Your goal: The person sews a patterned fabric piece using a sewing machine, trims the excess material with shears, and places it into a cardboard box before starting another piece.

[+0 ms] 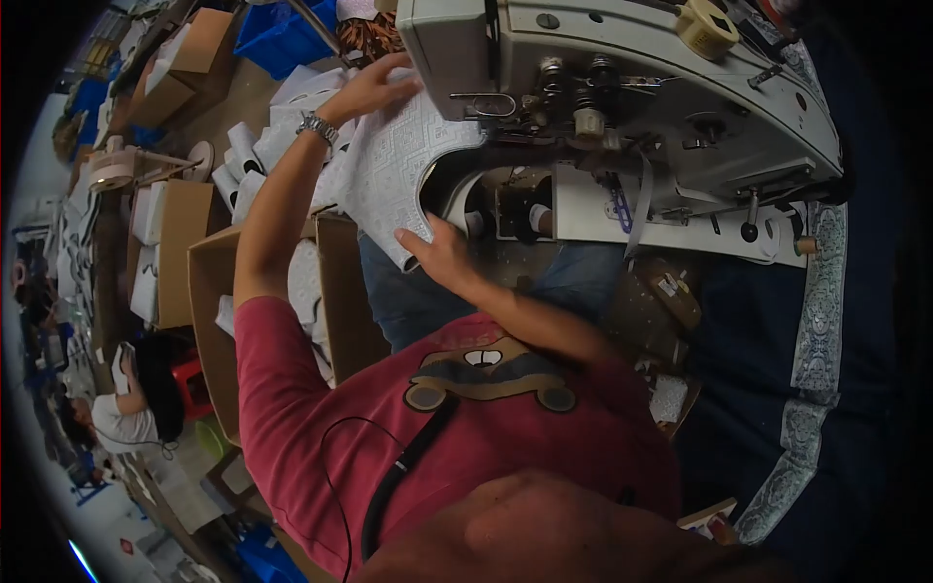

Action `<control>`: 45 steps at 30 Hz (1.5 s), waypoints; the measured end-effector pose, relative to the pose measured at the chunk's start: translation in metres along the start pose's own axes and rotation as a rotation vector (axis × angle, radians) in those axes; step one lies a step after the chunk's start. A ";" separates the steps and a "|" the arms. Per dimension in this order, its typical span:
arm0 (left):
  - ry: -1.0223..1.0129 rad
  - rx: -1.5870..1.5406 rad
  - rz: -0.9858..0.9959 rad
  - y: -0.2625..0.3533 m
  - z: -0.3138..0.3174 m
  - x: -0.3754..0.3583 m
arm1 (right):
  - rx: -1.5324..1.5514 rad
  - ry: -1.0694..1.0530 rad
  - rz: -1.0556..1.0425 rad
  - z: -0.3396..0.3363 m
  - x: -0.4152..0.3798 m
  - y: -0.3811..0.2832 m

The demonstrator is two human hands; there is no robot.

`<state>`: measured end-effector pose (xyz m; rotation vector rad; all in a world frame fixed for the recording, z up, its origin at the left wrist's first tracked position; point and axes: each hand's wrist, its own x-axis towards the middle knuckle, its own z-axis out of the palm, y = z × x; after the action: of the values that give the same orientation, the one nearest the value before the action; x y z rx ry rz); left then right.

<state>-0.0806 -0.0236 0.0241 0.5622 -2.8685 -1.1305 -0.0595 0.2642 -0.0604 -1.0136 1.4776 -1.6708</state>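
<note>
A sheet of whitish, embossed patterned material drapes beside the head of an industrial sewing machine. My left hand, with a metal watch on its wrist, lies at the upper edge of the sheet. Its fingers are stretched out and apart, close to the machine head. Lower down, my right hand pinches the near edge of the sheet, thumb on top and the other fingers partly hidden. A dark curved opening edge of the machine bed lies between the sheet and my knees. The needle area is hidden.
An open cardboard box with white rolled pieces stands at my left. More white pieces are piled behind it, near a blue crate. A patterned strip hangs at right. Another person sits at far left.
</note>
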 end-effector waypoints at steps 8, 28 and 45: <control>-0.278 0.234 0.252 0.069 0.025 -0.021 | 0.123 -0.123 0.256 -0.038 -0.030 -0.008; -0.327 -0.863 -0.114 0.042 0.052 -0.031 | 0.674 -0.309 0.456 -0.236 0.004 -0.050; -0.778 -0.752 -0.110 0.014 0.056 0.018 | 0.704 -0.562 0.555 -0.234 0.030 -0.041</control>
<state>-0.1095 0.0168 -0.0106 0.2594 -2.5196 -2.7388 -0.2795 0.3519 -0.0286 -0.5344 0.6274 -1.2046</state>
